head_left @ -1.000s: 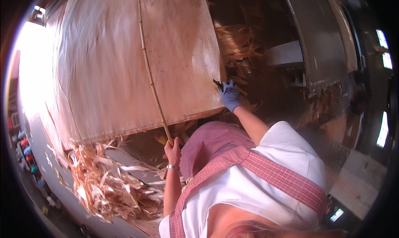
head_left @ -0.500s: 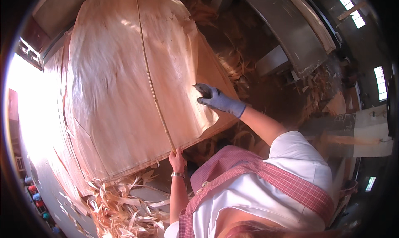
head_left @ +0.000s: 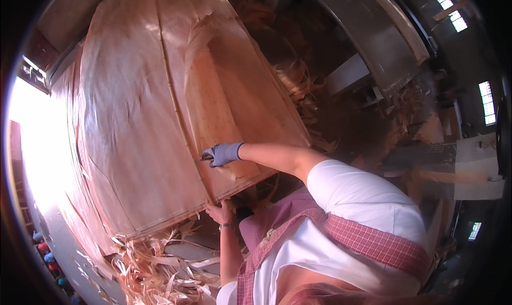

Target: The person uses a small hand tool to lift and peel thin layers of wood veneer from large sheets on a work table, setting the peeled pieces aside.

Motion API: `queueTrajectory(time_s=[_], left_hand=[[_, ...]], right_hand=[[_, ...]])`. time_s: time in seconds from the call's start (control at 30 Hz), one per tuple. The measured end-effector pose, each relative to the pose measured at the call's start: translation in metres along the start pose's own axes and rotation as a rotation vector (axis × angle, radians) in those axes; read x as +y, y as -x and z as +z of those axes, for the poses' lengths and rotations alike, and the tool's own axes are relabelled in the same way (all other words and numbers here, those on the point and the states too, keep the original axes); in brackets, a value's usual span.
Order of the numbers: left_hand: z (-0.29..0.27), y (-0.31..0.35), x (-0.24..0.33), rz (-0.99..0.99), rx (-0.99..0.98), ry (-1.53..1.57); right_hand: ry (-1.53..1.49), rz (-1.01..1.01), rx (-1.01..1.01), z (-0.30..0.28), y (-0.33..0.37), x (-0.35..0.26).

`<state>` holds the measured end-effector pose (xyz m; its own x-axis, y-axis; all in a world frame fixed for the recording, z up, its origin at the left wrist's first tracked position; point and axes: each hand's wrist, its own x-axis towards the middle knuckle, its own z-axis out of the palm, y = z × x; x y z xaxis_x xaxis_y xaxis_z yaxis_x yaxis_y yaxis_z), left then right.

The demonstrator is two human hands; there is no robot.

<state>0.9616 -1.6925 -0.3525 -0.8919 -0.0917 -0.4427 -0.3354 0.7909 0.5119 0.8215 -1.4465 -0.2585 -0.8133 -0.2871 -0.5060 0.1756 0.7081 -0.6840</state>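
A thin bamboo stick point(head_left: 170, 83) lies lengthwise on a large stack of thin wood veneer sheets point(head_left: 122, 118). My bare left hand point(head_left: 220, 213), with a bracelet at the wrist, is closed around the stick's near end at the front edge of the stack. My right hand point(head_left: 224, 154), in a blue-grey glove with dark fingertips, is closed on the top veneer sheet close to the right side of the stick. That sheet's right part point(head_left: 205, 91) is lifted and folded leftward, uncovering the sheet below point(head_left: 261, 107). The glove hides the exact grip.
Curled veneer strips point(head_left: 160, 273) pile up below the stack's front edge, and more scraps point(head_left: 298, 86) lie along its right side. A long grey machine surface point(head_left: 368, 33) runs at the upper right. Bright light washes out the left side.
My right hand has moved left and nearer, drawing the sheet's right part over toward the stick. The stick has shifted left, and my left hand has moved slightly nearer while still on its end.
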Motion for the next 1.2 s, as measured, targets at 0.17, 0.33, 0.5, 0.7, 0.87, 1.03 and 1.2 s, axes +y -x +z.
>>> queueTrajectory(time_s=[0.17, 0.33, 0.5, 0.7, 0.87, 1.03, 1.2], left_hand=[[0.022, 0.042, 0.019, -0.098, 0.226, 0.070], [0.060, 0.118, 0.062, -0.333, 0.314, -0.034], [0.117, 0.133, 0.146, -0.200, 0.209, -0.040], [0.138, 0.056, 0.273, -0.073, -0.014, -0.301], [0.172, -0.037, 0.301, -0.095, 0.019, -0.363], [0.185, -0.093, 0.342, -0.212, 0.146, -0.417], [0.194, -0.134, 0.363, -0.244, 0.216, -0.497]], right_hand=[[0.084, -0.019, -0.015, -0.003, 0.070, 0.085], [0.086, -0.059, -0.236, -0.054, 0.182, 0.208], [0.183, 0.101, -0.202, -0.137, 0.214, 0.310], [0.217, 0.123, -0.083, -0.248, 0.149, 0.421], [0.223, 0.291, 0.096, -0.393, 0.008, 0.481], [0.186, 0.443, 0.658, -0.538, -0.160, 0.505], [0.038, 0.492, 0.839, -0.638, -0.297, 0.538]])
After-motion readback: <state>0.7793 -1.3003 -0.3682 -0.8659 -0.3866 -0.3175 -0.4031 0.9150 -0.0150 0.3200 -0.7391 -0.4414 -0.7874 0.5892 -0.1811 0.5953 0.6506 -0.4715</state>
